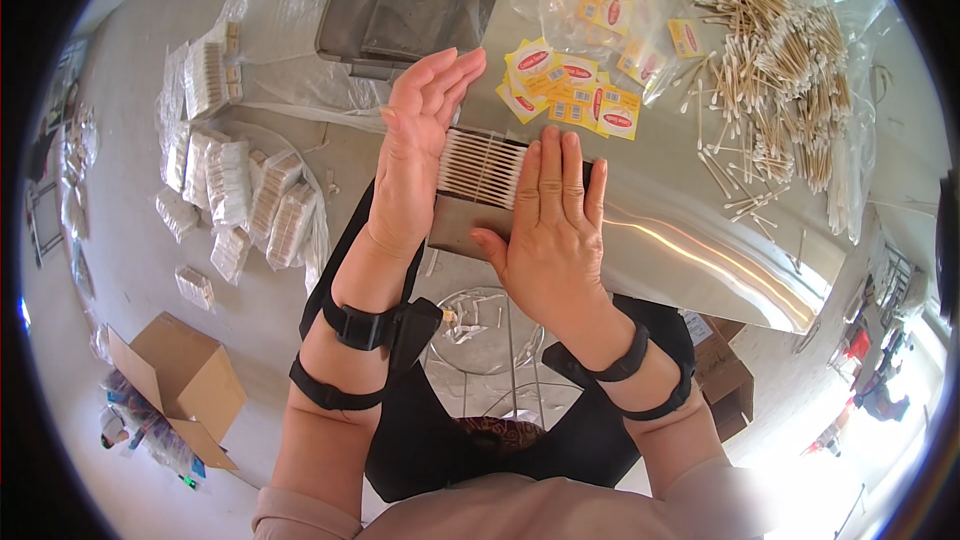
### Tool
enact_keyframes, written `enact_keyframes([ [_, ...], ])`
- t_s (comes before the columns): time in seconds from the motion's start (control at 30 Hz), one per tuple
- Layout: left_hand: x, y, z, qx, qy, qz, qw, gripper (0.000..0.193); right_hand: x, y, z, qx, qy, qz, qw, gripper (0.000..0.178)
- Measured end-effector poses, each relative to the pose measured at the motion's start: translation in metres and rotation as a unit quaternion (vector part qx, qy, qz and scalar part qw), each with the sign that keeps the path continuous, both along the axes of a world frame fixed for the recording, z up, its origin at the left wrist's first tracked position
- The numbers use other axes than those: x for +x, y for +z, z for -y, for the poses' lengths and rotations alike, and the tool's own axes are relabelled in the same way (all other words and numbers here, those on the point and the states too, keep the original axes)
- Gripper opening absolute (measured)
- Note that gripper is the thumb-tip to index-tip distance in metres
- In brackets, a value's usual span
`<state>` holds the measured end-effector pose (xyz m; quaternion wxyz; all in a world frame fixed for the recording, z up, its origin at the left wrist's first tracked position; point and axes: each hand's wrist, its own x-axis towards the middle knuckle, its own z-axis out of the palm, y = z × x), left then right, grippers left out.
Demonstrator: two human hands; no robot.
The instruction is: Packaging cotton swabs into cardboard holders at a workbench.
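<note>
A neat row of cotton swabs [476, 166] with pale sticks lies side by side at the near edge of the metal table, on a small metal holder [462, 226]. My left hand [412, 150] stands on edge against the row's left end, its fingers stretched out and its palm turned toward the swabs. At the other end, my right hand [550, 205] lies flat with straight fingers and the thumb spread, covering part of the row and holder. Neither hand is closed round anything. Just beyond the row is a scatter of yellow printed cards [575, 90].
Loose swabs [785, 80] form a large heap on plastic at the right. A grey plastic bin [400, 5] stands at the far left of the table. Bundled swab packs [232, 185] lie to the left, above an open cardboard box [190, 380]. Between my knees is a round stool [485, 330].
</note>
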<state>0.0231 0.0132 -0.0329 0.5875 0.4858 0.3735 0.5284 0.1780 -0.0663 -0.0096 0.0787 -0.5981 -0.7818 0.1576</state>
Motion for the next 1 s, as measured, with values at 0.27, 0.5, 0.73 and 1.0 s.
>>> enact_keyframes([
  [0.27,-0.003,-0.003,0.002,0.015,0.043,-0.044,0.998,0.084,0.015,0.008,-0.013,0.025,0.004,-0.055,0.998,0.086],
  [0.5,0.016,0.006,0.004,0.051,0.021,-0.015,0.998,0.081,0.075,-0.009,-0.056,0.184,-0.130,-0.098,0.969,0.050],
  [0.73,0.020,0.001,0.005,0.007,-0.004,0.035,0.999,0.071,0.079,-0.002,-0.067,0.131,-0.152,-0.110,0.973,0.044],
  [1.0,0.020,0.001,0.006,0.012,-0.002,0.024,1.000,0.069,0.080,0.008,-0.067,0.092,-0.152,-0.132,0.975,0.049],
])
